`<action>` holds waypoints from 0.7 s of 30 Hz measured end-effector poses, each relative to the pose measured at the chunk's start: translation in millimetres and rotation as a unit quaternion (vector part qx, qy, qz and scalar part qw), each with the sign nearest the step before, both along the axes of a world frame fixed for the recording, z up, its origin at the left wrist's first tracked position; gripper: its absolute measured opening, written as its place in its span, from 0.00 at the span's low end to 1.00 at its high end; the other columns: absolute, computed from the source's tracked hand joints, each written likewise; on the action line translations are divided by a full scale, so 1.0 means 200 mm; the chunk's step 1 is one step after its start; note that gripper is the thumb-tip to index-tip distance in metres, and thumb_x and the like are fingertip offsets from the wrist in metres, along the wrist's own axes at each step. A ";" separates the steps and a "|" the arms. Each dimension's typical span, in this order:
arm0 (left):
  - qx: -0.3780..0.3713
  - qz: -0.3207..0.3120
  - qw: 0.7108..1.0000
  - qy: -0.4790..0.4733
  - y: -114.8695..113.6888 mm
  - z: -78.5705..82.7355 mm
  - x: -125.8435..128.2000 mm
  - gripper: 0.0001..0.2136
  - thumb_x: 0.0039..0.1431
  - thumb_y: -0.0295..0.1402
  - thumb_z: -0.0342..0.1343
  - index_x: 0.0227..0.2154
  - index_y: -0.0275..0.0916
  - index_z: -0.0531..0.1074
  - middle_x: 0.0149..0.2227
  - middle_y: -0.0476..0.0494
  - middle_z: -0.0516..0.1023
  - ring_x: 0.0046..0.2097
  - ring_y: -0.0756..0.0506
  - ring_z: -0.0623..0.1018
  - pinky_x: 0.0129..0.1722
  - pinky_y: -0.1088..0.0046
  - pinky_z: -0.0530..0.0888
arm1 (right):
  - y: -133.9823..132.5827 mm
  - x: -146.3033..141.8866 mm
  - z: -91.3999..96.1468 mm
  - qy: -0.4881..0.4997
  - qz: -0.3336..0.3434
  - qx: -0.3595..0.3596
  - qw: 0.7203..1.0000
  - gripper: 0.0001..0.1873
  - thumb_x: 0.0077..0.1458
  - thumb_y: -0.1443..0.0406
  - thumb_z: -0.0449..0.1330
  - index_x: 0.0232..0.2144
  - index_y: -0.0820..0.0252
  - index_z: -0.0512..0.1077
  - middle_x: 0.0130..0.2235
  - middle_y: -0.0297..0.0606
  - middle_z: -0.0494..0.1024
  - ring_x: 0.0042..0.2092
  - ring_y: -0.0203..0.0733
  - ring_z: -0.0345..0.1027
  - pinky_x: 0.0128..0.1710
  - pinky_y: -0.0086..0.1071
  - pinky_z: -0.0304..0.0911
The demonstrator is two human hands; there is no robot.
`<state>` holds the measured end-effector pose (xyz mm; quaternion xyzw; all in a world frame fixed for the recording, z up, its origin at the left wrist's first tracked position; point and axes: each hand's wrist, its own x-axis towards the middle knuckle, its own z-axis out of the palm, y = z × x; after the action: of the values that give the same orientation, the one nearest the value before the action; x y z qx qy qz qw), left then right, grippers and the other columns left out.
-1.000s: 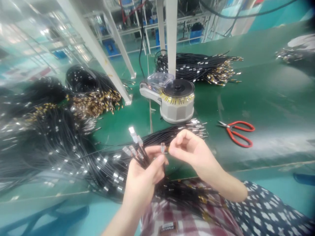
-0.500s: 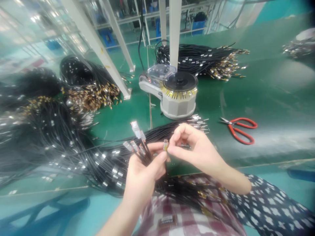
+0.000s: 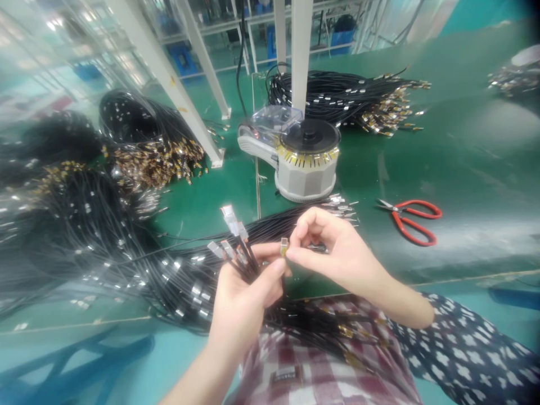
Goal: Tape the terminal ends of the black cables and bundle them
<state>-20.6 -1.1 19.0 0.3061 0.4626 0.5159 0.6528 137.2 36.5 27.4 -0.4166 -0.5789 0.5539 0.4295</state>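
Note:
Several black cables run through my left hand [image 3: 242, 298], which is closed around them. Their flat silver plug ends [image 3: 230, 219] fan out above the fist. Between my two hands, a small metal connector [image 3: 284, 246] with a yellow patch stands upright at the left thumb and forefinger. My right hand [image 3: 333, 242] is closed in a pinch, its thumb tip touching the connector's right side by the yellow patch. More cables with yellowish ends [image 3: 346, 331] lie across the lap, below both hands. Behind the hands, a bundle of silver-tipped cables [image 3: 274, 225] rests on the green table.
A round tape dispenser [image 3: 306, 183] with yellow strips stands beyond the hands. Red-handled snips [image 3: 396, 210] lie to the right, blades partly apart. Coiled cable bundles [image 3: 329, 95] lie behind, and a large cable pile [image 3: 105, 208] covers the left. White posts [image 3: 300, 56] rise from the table.
Both hands keep their grips and barely move. The right fingers shift slightly around the connector's edge, and the view tilts a little.

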 end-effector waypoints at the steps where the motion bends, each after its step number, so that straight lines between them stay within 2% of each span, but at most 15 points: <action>1: -0.001 0.001 1.000 -0.001 0.00 0.00 0.00 0.09 0.49 0.29 0.68 0.35 0.36 0.79 0.22 0.49 0.75 0.16 0.60 0.59 0.16 0.81 0.55 | 0.00 0.00 0.00 -0.003 -0.001 0.001 1.000 0.09 0.49 0.70 0.63 0.27 0.58 0.65 0.29 0.31 0.72 0.32 0.35 0.64 0.34 0.32 0.59; 14: 0.005 0.002 1.000 0.025 -0.02 0.01 0.01 0.06 0.54 0.30 0.66 0.35 0.36 0.78 0.21 0.52 0.72 0.18 0.60 0.59 0.18 0.83 0.55 | -0.02 -0.02 0.05 -0.066 -0.042 0.028 0.997 0.11 0.46 0.76 0.62 0.26 0.59 0.64 0.27 0.27 0.70 0.30 0.32 0.65 0.33 0.28 0.61; 21: 0.022 0.010 0.999 0.040 0.00 0.03 0.01 0.07 0.56 0.33 0.63 0.28 0.34 0.75 0.20 0.49 0.72 0.16 0.60 0.57 0.17 0.81 0.51 | -0.03 -0.02 0.05 -0.057 -0.038 0.056 0.996 0.10 0.48 0.75 0.64 0.27 0.59 0.66 0.29 0.28 0.71 0.32 0.32 0.66 0.36 0.27 0.63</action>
<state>-18.1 -1.4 25.5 0.3360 0.4799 0.5195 0.6221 133.5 29.6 37.6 -0.4447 -0.6165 0.4793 0.4387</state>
